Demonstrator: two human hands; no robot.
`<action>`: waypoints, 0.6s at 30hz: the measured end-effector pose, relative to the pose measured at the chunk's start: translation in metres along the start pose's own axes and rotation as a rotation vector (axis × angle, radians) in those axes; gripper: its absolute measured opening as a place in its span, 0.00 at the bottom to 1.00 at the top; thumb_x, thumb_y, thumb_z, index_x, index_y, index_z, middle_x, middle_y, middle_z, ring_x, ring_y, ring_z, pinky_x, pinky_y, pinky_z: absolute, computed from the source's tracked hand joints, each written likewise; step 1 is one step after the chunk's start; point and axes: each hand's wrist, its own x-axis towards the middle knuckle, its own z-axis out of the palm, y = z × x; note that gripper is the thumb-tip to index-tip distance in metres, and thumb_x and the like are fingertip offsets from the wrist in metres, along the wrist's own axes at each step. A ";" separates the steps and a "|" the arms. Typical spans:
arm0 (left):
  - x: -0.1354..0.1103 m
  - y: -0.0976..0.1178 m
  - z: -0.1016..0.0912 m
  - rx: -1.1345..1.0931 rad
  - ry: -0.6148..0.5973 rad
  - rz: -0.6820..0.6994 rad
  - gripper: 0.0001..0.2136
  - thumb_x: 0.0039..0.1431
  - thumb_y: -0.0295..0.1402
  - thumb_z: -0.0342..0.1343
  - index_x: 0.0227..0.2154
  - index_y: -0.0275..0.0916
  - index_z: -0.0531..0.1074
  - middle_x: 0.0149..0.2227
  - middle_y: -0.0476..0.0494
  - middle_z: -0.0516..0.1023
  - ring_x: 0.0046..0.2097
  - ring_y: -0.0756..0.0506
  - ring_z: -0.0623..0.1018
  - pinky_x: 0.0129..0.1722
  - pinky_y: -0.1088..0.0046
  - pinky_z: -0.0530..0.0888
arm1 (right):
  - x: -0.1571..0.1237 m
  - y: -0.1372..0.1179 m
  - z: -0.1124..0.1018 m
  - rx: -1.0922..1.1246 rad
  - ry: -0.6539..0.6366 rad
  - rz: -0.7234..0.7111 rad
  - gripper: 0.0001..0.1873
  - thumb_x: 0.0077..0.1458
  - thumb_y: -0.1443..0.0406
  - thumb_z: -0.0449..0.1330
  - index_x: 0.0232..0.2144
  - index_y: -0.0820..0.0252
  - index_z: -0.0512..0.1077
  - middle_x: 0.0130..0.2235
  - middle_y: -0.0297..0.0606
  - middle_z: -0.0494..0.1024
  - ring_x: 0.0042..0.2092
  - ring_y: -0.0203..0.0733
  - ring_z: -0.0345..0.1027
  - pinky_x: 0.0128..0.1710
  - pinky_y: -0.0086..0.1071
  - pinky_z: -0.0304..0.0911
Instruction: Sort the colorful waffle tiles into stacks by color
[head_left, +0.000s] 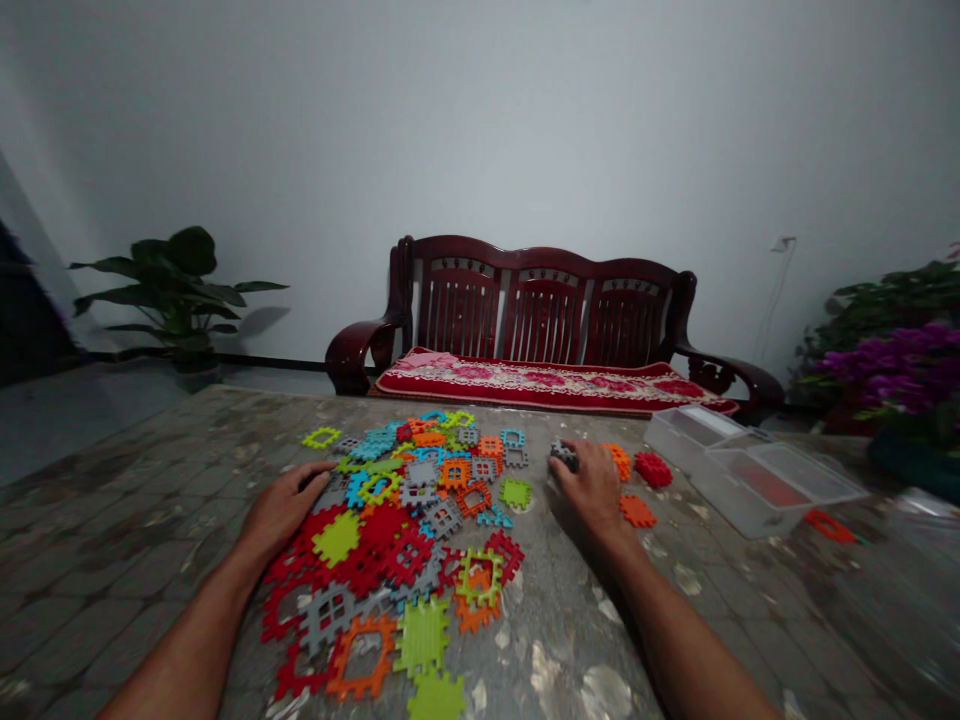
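A heap of flat, toothed plastic tiles (409, 500) in red, grey, green, orange and blue lies spread on the stone-patterned table (135, 500). My left hand (283, 505) rests at the heap's left edge, fingers curled over the tiles there; what it grips, if anything, is hidden. My right hand (589, 482) lies to the right of the heap, its fingers closed on a small grey tile (562, 453). Just beyond that hand sit an orange tile stack (619, 460), a red tile stack (653, 468) and a flat orange tile (637, 511).
A clear plastic box (776, 487) and its lid (690, 432) stand at the right of the table, with a red piece (829, 525) beside them. Behind the table are a dark wooden bench (544, 320), a potted plant (176, 290) and purple flowers (896, 365).
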 end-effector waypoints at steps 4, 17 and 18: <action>-0.002 0.004 -0.001 -0.006 0.000 0.012 0.22 0.58 0.45 0.51 0.46 0.43 0.85 0.50 0.40 0.88 0.52 0.35 0.85 0.53 0.61 0.79 | -0.016 -0.036 0.012 0.212 -0.239 -0.113 0.09 0.60 0.64 0.62 0.39 0.54 0.83 0.42 0.40 0.85 0.47 0.49 0.75 0.52 0.41 0.67; -0.005 0.006 0.000 -0.037 -0.005 -0.011 0.23 0.59 0.45 0.51 0.48 0.41 0.85 0.54 0.38 0.86 0.54 0.35 0.83 0.59 0.58 0.76 | -0.035 -0.112 0.032 0.224 -0.631 -0.495 0.22 0.52 0.61 0.73 0.50 0.51 0.81 0.48 0.37 0.84 0.53 0.52 0.71 0.55 0.42 0.62; -0.005 0.007 0.000 -0.042 -0.006 -0.012 0.23 0.59 0.44 0.51 0.48 0.41 0.85 0.54 0.38 0.86 0.55 0.35 0.83 0.60 0.58 0.76 | -0.035 -0.113 0.035 0.212 -0.637 -0.511 0.24 0.51 0.61 0.74 0.51 0.50 0.80 0.48 0.37 0.84 0.53 0.52 0.71 0.55 0.42 0.62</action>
